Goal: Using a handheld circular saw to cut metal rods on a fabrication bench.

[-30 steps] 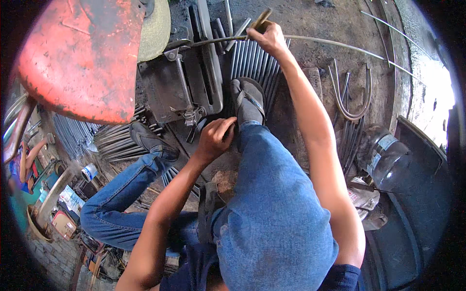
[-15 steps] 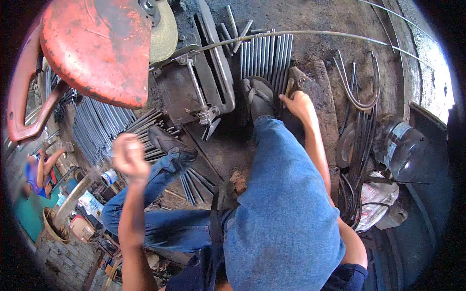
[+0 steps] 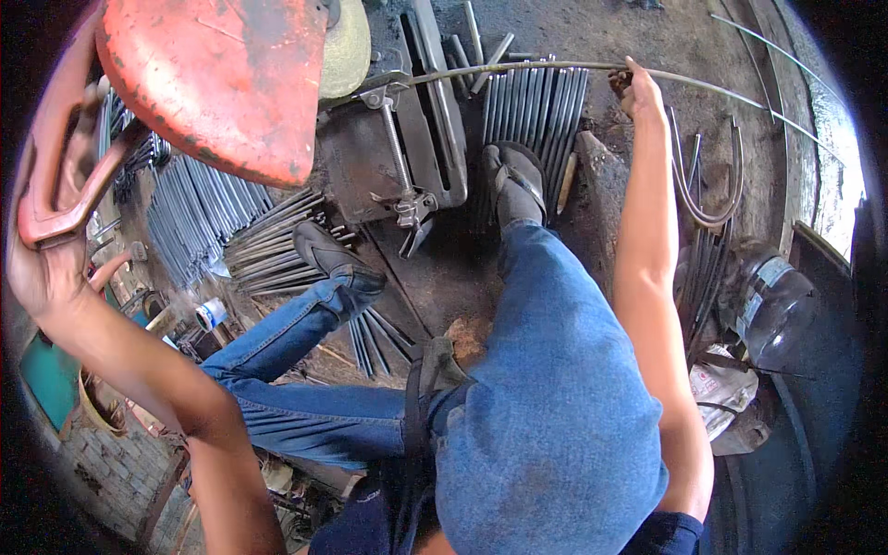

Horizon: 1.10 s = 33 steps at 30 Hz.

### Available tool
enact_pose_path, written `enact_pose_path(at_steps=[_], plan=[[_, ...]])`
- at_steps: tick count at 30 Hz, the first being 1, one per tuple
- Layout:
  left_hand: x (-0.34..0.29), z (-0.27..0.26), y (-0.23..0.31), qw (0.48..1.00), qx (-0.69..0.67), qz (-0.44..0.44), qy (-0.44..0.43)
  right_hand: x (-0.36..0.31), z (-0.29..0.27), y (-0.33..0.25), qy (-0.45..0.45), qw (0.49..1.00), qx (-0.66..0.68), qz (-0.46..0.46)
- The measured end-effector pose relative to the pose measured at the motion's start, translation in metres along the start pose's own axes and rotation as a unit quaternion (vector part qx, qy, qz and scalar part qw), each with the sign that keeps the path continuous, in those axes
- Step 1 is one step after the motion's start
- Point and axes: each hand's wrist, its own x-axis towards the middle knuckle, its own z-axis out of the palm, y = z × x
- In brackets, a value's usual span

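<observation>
A chop saw with a red, scuffed blade guard (image 3: 213,83) fills the upper left. My left hand (image 3: 39,273) is wrapped round the saw's red loop handle (image 3: 91,205), its fingers partly hidden behind it. Beside the guard shows the pale cutting disc (image 3: 348,51). A long, thin metal rod (image 3: 518,66) runs from the saw's screw clamp (image 3: 396,153) toward the right, bowing slightly. My right hand (image 3: 640,96) is closed on this rod, arm stretched forward, past the row of cut rods (image 3: 532,102) by my right sandal (image 3: 518,176).
More cut rods (image 3: 199,217) lie in bundles at the left near my other sandal (image 3: 338,254). A wooden block (image 3: 603,185), a bent U-shaped bar (image 3: 737,185) and a large clear plastic bottle (image 3: 775,291) are on the right. A white sack (image 3: 721,393) sits below the bottle.
My left hand has gone from above my left leg up to the saw handle and taken hold. My right hand has left the wooden block and reached forward onto the long rod.
</observation>
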Motion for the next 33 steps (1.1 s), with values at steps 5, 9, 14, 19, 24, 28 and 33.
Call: enact_pose_path(at_steps=[5,9,14,19,24,28,33], plan=[[-0.029,-0.009,-0.012,0.993,-0.044,-0.103,0.044,0.001,-0.004,0.010,0.009,1.000,-0.021,-0.014],[-0.062,0.008,-0.035,0.982,-0.085,-0.139,0.095,-0.022,0.012,0.019,-0.039,0.998,0.010,-0.042],[-0.102,0.044,-0.086,0.978,-0.147,-0.063,0.137,-0.073,0.040,0.019,-0.074,0.988,0.125,-0.042],[-0.128,0.067,-0.123,0.974,-0.154,-0.018,0.163,-0.116,0.050,0.009,-0.053,0.998,-0.009,-0.035],[-0.143,0.089,-0.157,0.983,-0.065,-0.020,0.171,-0.112,0.065,0.021,-0.079,0.990,0.103,-0.052],[-0.142,0.105,-0.173,0.967,-0.075,0.012,0.243,-0.112,0.064,0.027,-0.089,0.995,0.021,-0.034],[-0.145,0.107,-0.181,0.979,-0.033,0.033,0.199,-0.130,0.082,0.038,-0.143,0.981,0.120,-0.055]])
